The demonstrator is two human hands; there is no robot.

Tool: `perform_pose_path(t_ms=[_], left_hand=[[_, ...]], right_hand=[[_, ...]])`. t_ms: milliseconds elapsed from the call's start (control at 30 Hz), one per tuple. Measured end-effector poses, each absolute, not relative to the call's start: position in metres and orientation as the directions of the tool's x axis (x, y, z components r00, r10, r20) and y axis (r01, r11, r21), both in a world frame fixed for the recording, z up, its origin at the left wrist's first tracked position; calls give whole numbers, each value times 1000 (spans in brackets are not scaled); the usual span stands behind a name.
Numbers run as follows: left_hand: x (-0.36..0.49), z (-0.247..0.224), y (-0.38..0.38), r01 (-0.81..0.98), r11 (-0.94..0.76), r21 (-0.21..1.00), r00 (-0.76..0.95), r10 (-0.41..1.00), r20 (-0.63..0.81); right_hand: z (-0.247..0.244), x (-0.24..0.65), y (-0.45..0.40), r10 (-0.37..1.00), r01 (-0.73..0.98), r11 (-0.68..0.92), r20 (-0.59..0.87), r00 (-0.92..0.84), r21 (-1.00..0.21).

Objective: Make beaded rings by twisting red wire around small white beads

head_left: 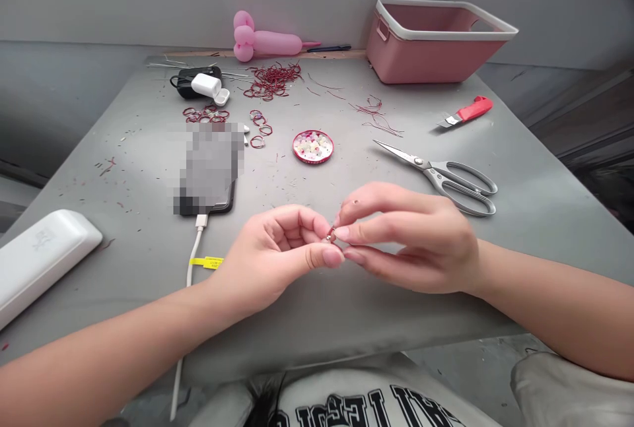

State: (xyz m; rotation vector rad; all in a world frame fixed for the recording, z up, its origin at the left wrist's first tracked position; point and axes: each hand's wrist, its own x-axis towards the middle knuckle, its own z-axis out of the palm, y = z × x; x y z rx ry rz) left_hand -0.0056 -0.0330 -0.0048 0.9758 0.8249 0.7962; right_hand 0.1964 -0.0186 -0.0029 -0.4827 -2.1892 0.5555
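Between my two hands, over the near part of the table, is a small dark-red cord ring [331, 234] with what looks like a tiny bead on it. My left hand [282, 249] pinches it between thumb and fingers. From the other side, the fingertips of my right hand [411, 235] close on the same ring; the fingers hide much of it. Just beyond my hands sits a round red-rimmed lid [314, 161] holding pale and pink beads [312, 144]. Finished-looking cord rings with beads [257, 142] lie to the left of the lid.
Grey scissors [446, 179] and a red box cutter [468, 112] lie at right. A pink bin [426, 57] and pink balloon [272, 41] stand at the back, near a red cord pile [275, 79]. A phone [211, 173], earbud case [207, 85] and white case [49, 259] are left.
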Motion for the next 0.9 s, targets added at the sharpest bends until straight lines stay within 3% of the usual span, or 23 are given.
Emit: perform_pose_path(t_ms=[100,167,267,367,467,667,900], left_hand=[[-8,-6,-29,-136,332,933,426,870,-247],[-9,-7,-28,-90,301,949,431,871,-236],[-9,-8,-29,-67,267,961,436,874,-213],[-7,-6,-31,-56,240,969,428,883,-194],[-3,-3,-32,-17,180,984,405,901,-158],[0,-5,-27,0,221,975,347,915,-207],[-6,-15,-23,-11,202,979,408,895,-180]], right_hand=[[-2,196,-15,711,70,513,378,-592,-855],[-2,196,-14,793,34,265,197,-577,-964],[-1,196,-13,813,34,-33,-46,-581,-999],[2,197,-12,756,109,-206,-229,-614,-972],[4,199,-11,725,171,-247,-299,-621,-954],[0,200,-8,808,170,-163,-230,-542,-972],[-5,200,-2,793,201,-127,-221,-568,-971]])
